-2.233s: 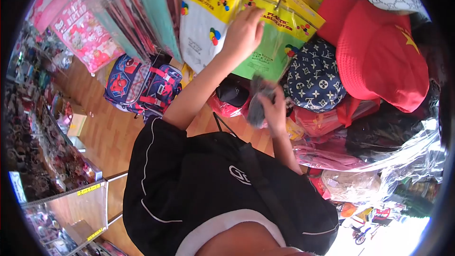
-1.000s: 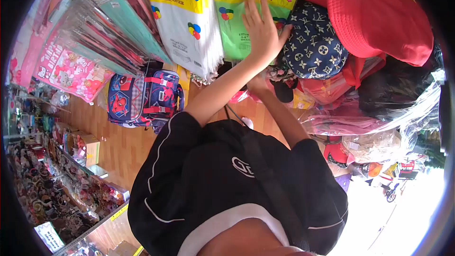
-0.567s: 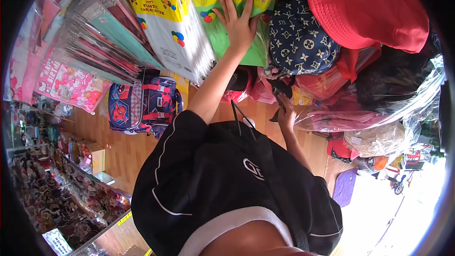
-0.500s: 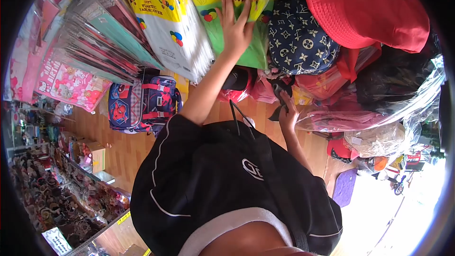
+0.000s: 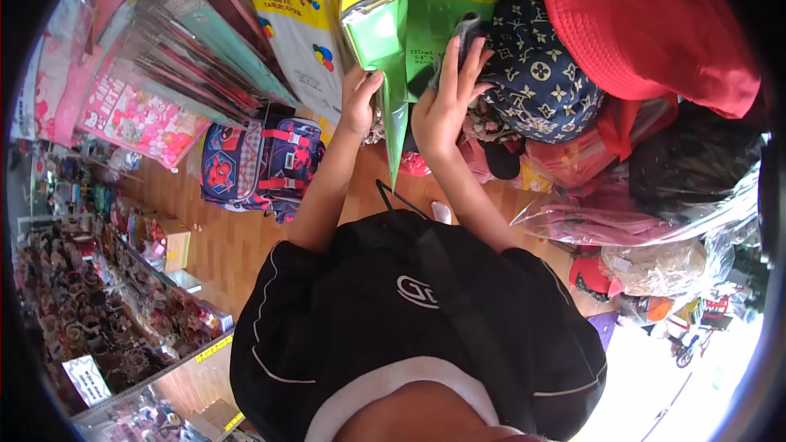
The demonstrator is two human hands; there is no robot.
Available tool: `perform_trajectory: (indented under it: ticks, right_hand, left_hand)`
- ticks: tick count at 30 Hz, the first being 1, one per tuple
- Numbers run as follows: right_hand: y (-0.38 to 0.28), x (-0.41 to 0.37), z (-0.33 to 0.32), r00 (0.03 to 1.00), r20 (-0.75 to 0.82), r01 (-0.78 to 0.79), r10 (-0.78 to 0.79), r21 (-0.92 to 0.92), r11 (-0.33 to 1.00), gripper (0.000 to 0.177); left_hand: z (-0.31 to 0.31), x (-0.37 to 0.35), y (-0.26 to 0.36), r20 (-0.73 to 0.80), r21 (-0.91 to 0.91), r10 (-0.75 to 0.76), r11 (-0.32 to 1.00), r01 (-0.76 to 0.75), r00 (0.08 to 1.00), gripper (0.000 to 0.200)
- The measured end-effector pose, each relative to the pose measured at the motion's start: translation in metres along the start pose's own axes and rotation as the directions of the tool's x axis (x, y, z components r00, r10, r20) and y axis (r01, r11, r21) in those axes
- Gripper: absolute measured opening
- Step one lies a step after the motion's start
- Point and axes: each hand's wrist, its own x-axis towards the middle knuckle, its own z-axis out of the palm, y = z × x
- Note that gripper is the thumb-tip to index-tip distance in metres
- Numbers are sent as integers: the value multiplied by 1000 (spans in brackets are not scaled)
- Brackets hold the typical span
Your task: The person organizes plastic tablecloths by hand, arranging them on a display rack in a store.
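Observation:
My left hand (image 5: 359,101) is closed on the edge of a folded green plastic tablecover pack (image 5: 385,41) with a yellow header, turned edge-on toward me. Behind it hangs another green tablecover pack (image 5: 438,16). My right hand (image 5: 446,106) is raised in front of that rear pack, with a dark grey cloth (image 5: 470,31) between its fingers and the pack. Part of the cloth is hidden by the hand. Just right of the fingers is a navy patterned cap (image 5: 536,74).
White tablecover packs (image 5: 299,41) hang at the left, beside more flat packs (image 5: 213,41). A red cap (image 5: 647,33) hangs at upper right over plastic-wrapped goods (image 5: 655,172). A blue-and-red school backpack (image 5: 262,164) is below left. Small goods fill a shelf (image 5: 98,303).
My left hand has gone from lying flat on the green packs to gripping one, which is now swung outward. My right hand has risen with the dark cloth to the packs.

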Motion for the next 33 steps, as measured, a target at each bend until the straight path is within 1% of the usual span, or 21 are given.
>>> perform_trajectory:
  ticks: [1, 2, 3, 7, 9, 11, 13, 15, 17, 18, 19, 20, 21, 22, 23, 25, 27, 29, 30, 31, 33]
  right_hand:
    - [3, 0, 12, 999, -50, -8, 5, -47, 999, 68]
    - [6, -2, 18, 999, -47, 11, -14, -58, 998, 68]
    - [10, -6, 24, 999, -45, 26, -29, -67, 997, 68]
    - [36, -35, 29, 983, 30, 183, -181, -190, 964, 62]
    - [47, -49, 30, 964, 109, 244, -243, 6, 970, 59]
    - [47, -41, 34, 964, 97, 241, -247, 76, 968, 56]
    - [32, -12, 35, 960, -39, 280, -278, 193, 941, 60]
    - [22, 30, 38, 904, -187, 416, -383, 184, 891, 62]
    - [21, 63, 47, 866, -226, 474, -447, 84, 876, 61]
    - [22, 74, 50, 879, -156, 458, -451, 15, 889, 61]
    - [24, 83, 54, 890, -85, 445, -448, -54, 894, 61]
    - [31, 88, 60, 920, -18, 387, -391, -96, 917, 61]
    - [39, 93, 66, 905, 13, 420, -426, -195, 886, 61]
    - [47, 93, 68, 905, 32, 423, -424, -171, 890, 56]
    - [51, 93, 68, 905, 54, 425, -421, -149, 893, 52]
    - [63, 90, 70, 885, 59, 466, -463, -134, 874, 47]
    - [80, 75, 73, 868, 66, 496, -492, -123, 859, 43]
    - [104, 55, 82, 858, 191, 497, -476, -79, 864, 38]
    - [111, 45, 81, 830, 254, 544, -496, -173, 821, 40]
    - [120, 38, 79, 829, 259, 544, -495, -175, 820, 40]
    - [120, 20, 64, 801, 406, 503, -439, -60, 862, 42]
  left_hand:
    - [0, -1, 2, 7, 29, -13, 999, 13, 1000, 33]
    - [-2, -2, -1, -15, 93, -4, 996, 6, 1000, 33]
    - [-3, -1, -4, 24, 102, 9, 995, -11, 1000, 32]
    - [-2, -1, -1, 56, 126, -40, 992, 33, 998, 29]
    - [-6, -3, -1, 47, 130, -97, 987, 90, 994, 27]
    - [-2, -2, 0, 33, 154, -15, 988, 10, 999, 26]
    - [-4, -4, 1, 26, 201, -34, 979, 28, 999, 26]
    - [0, -7, 0, 13, 204, -13, 979, 10, 1000, 26]
    - [1, -3, 0, -7, 211, 31, 977, -28, 1000, 27]
    - [0, -2, 2, -8, 204, -46, 978, 46, 999, 30]
    - [1, 3, -2, -23, 216, 22, 976, -17, 999, 33]
    - [0, 5, -3, 11, 244, 20, 969, -22, 1000, 33]
    - [0, 8, -3, 44, 273, 18, 962, -30, 999, 33]
    - [4, 10, -5, 58, 304, 54, 950, -69, 997, 32]
    - [7, 13, -5, 124, 356, 157, 915, -192, 980, 32]
    - [12, 17, -6, 149, 369, 224, 891, -264, 963, 32]
    - [13, 16, -10, 162, 374, 223, 888, -269, 961, 32]
    - [15, 19, -11, 182, 380, 230, 881, -284, 956, 33]
    - [17, 18, -9, 178, 386, 232, 878, -285, 956, 33]
    - [17, 18, -8, 174, 392, 237, 873, -289, 956, 33]
    - [18, 19, -10, 170, 402, 248, 866, -297, 954, 33]
